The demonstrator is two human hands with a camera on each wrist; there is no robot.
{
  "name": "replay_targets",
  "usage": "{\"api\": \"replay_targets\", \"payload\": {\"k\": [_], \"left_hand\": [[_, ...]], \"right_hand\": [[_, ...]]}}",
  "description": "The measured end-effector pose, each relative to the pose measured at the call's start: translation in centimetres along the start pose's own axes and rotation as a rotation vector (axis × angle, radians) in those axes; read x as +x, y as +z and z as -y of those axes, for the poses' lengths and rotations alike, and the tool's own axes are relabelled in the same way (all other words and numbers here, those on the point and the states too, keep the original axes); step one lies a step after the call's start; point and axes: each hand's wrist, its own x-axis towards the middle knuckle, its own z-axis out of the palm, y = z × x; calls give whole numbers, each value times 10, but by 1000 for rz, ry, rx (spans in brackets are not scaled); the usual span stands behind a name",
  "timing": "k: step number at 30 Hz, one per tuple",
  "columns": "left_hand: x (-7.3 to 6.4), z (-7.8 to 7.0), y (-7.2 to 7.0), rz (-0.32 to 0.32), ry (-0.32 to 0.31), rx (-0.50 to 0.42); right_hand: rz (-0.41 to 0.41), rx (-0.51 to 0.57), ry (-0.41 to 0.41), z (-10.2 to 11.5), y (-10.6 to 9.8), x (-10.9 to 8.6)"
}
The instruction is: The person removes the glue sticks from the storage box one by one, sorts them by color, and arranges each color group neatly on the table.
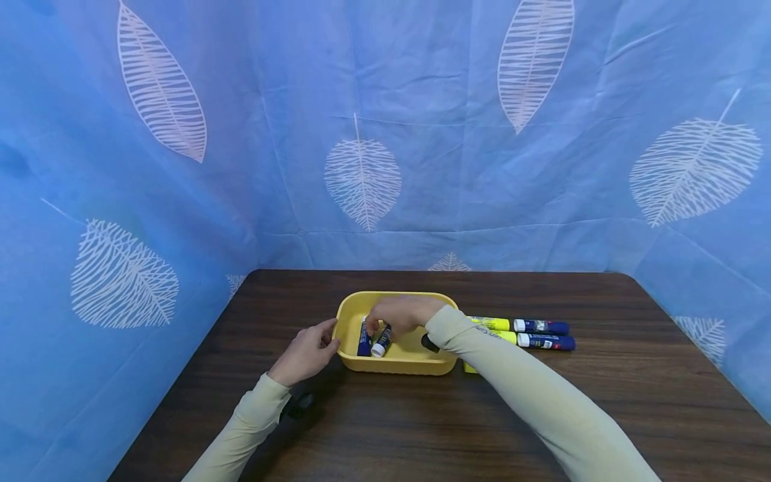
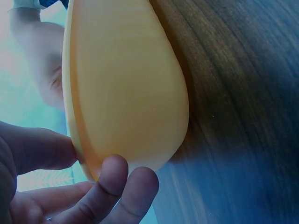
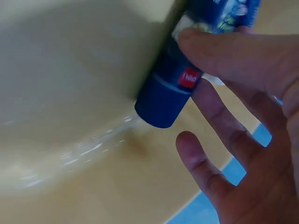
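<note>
A yellow plastic tray with rounded corners stands on the table. At its left end my left hand pinches the rim, thumb and fingers on either side of the yellow wall in the left wrist view. My right hand reaches inside and holds a dark blue glue stick with a white end. In the right wrist view, the thumb lies along the glue stick, which bears a small red label. Left of it inside the tray is another dark blue tube.
Right of the tray, two dark blue tubes with white ends lie beside yellow tubes, partly hidden by my right sleeve. The dark wooden table ends at a blue leaf-patterned cloth.
</note>
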Motion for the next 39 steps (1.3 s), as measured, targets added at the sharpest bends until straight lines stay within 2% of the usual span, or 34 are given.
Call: {"api": "replay_targets", "payload": {"k": [6,11,19,23,33,39], "left_hand": [[1,4,2,-8,-1,9],[2,5,2,-9,8,13],[1,3,2,2,17,-21],[0,3,2,20,9,-96],[0,4,1,112,-70,-357],[0,7,1,152,-81,-444]], "right_hand": [[10,-20,-12,-17,13,-17],[3,0,34,-28,16,-28],[15,30,62,-30,14,-32],[4,42,55,-25,8,-33],[-64,40,75,-9,-11,-48],[-192,53,55,-2,-22,-73]]}}
